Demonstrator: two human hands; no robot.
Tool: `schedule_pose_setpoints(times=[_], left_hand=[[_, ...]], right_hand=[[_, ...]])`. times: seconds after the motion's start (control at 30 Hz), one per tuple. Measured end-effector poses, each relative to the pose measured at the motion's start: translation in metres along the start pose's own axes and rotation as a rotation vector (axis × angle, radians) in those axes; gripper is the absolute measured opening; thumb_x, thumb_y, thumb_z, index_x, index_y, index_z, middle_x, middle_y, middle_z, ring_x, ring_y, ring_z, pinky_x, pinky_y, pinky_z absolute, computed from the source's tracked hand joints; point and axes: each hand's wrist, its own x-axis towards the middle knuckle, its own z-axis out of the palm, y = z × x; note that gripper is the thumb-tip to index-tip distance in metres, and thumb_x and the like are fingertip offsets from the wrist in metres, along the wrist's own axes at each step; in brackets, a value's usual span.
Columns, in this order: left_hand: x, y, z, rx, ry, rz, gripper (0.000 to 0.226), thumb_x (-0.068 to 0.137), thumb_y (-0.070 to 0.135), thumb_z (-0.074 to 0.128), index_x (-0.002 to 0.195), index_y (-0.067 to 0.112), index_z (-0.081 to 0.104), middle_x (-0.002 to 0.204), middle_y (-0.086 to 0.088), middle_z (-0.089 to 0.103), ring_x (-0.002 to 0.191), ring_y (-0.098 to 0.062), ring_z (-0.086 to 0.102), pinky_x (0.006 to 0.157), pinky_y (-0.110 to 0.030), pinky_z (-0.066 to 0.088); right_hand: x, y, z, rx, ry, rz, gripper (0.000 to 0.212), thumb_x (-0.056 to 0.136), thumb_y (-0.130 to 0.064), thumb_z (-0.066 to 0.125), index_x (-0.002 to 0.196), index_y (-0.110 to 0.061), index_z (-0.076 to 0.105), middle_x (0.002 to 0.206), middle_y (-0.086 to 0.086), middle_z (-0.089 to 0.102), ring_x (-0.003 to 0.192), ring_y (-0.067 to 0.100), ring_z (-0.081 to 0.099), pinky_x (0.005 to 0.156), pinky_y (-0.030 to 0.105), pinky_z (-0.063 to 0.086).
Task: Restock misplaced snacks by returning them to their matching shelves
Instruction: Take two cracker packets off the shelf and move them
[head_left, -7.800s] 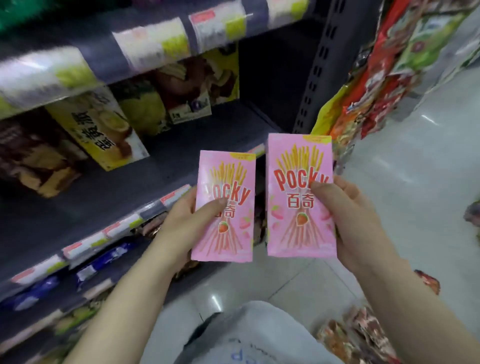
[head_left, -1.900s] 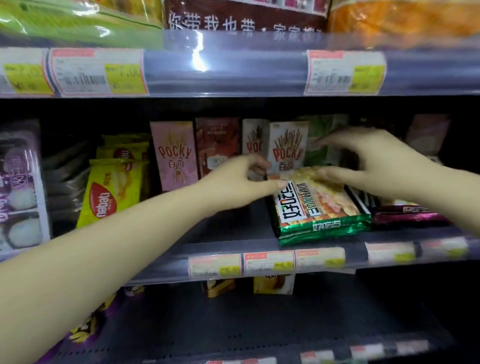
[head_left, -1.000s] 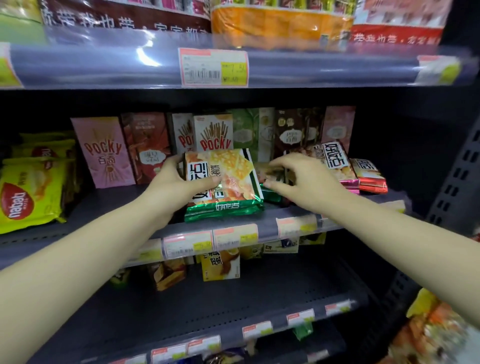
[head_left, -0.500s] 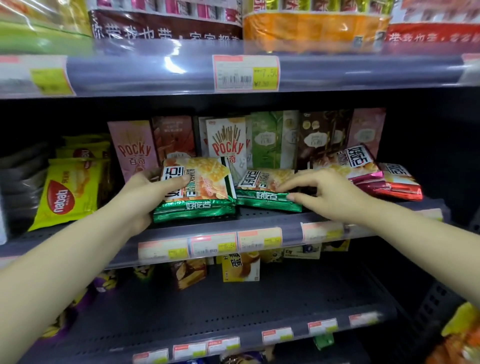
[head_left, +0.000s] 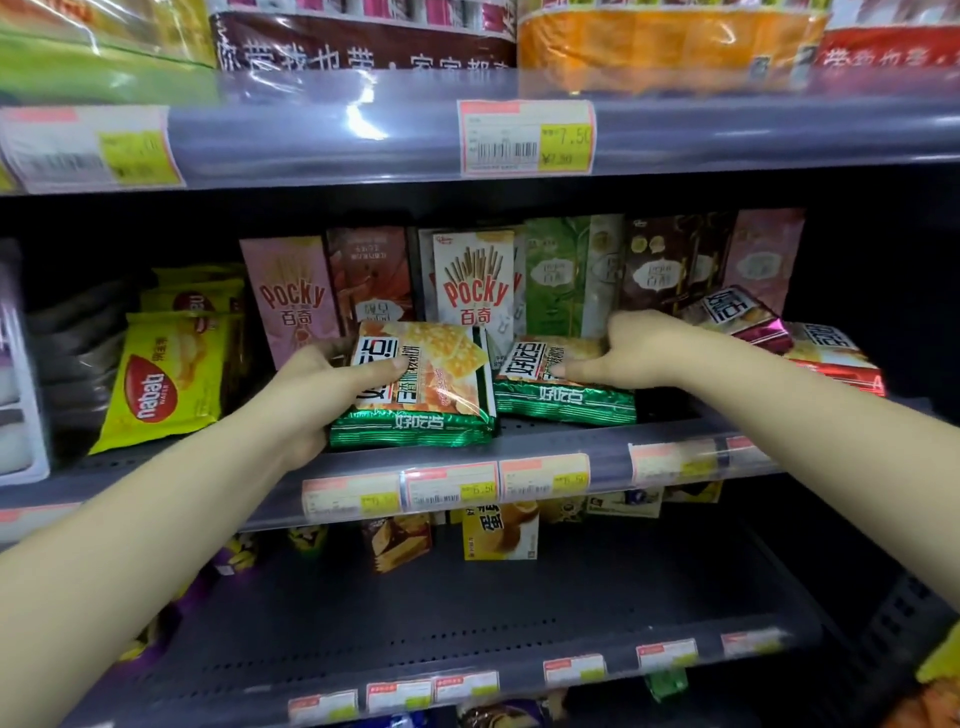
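Left hand (head_left: 317, 395): you grip the green cracker pack (head_left: 415, 387), thumb on top, tilting it free of the shelf (head_left: 519, 441).
Right hand (head_left: 631, 348): you pinch the second green pack (head_left: 563, 395), steadying it.

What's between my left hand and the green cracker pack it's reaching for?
Nothing visible. The left hand already grips the left green cracker pack, thumb on its front. The right hand rests on the second green pack beside it.

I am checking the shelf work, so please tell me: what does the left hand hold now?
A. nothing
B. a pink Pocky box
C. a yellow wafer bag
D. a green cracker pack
D: the left hand grips the green cracker pack, thumb across its front.
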Motion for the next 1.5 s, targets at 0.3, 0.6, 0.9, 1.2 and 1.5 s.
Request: schedule_pose_setpoints(times=[0.3, 0.6, 0.9, 1.2, 1.5], left_hand=[[0.001, -0.003, -0.006, -0.019, -0.036, -0.030, 0.042, 0.079, 0.015, 0.077, 0.116, 0.011, 0.059, 0.090, -0.011, 0.077, 0.072, -0.020, 0.075, 0.052, -0.026, 0.057], [0.006, -0.007, 0.009, 0.054, -0.105, -0.035, 0.043, 0.085, 0.016, 0.071, 0.125, 0.010, 0.053, 0.106, -0.014, 0.073, 0.089, -0.024, 0.072, 0.067, -0.031, 0.057], [0.007, -0.015, 0.007, 0.090, -0.104, 0.021, 0.051, 0.085, 0.020, 0.071, 0.130, 0.010, 0.051, 0.112, -0.012, 0.071, 0.101, -0.028, 0.069, 0.096, -0.046, 0.052], [0.011, -0.020, 0.007, 0.100, -0.093, 0.064, 0.061, 0.082, 0.023, 0.073, 0.136, 0.011, 0.047, 0.112, -0.010, 0.072, 0.098, -0.026, 0.071, 0.090, -0.043, 0.055], [0.009, -0.027, 0.005, 0.197, -0.015, 0.277, 0.083, 0.075, 0.046, 0.075, 0.144, 0.034, 0.031, 0.116, 0.019, 0.062, 0.102, -0.004, 0.064, 0.073, -0.019, 0.051]], right_hand=[[0.001, 0.020, 0.006, 0.493, -0.020, -0.062, 0.118, 0.057, -0.055, 0.083, 0.149, -0.007, 0.027, 0.154, 0.011, 0.036, 0.137, 0.027, 0.040, 0.113, 0.039, 0.034], [0.000, 0.005, -0.004, 0.010, -0.129, -0.091, 0.102, 0.075, -0.077, 0.046, 0.141, 0.000, 0.036, 0.143, 0.017, 0.047, 0.121, 0.031, 0.051, 0.098, 0.032, 0.042], [-0.003, 0.010, 0.004, 0.031, -0.106, -0.071, 0.109, 0.074, -0.082, 0.039, 0.151, -0.006, 0.021, 0.154, 0.013, 0.034, 0.134, 0.029, 0.042, 0.102, 0.030, 0.037], [-0.009, 0.020, 0.033, 0.588, 0.169, -0.071, 0.104, 0.066, -0.067, 0.070, 0.146, -0.013, 0.032, 0.149, 0.008, 0.042, 0.129, 0.025, 0.046, 0.092, 0.027, 0.037], [-0.020, 0.020, 0.053, 0.899, 0.470, -0.096, 0.097, 0.061, -0.044, 0.086, 0.140, -0.020, 0.036, 0.129, -0.004, 0.050, 0.117, 0.011, 0.045, 0.092, 0.026, 0.034]])
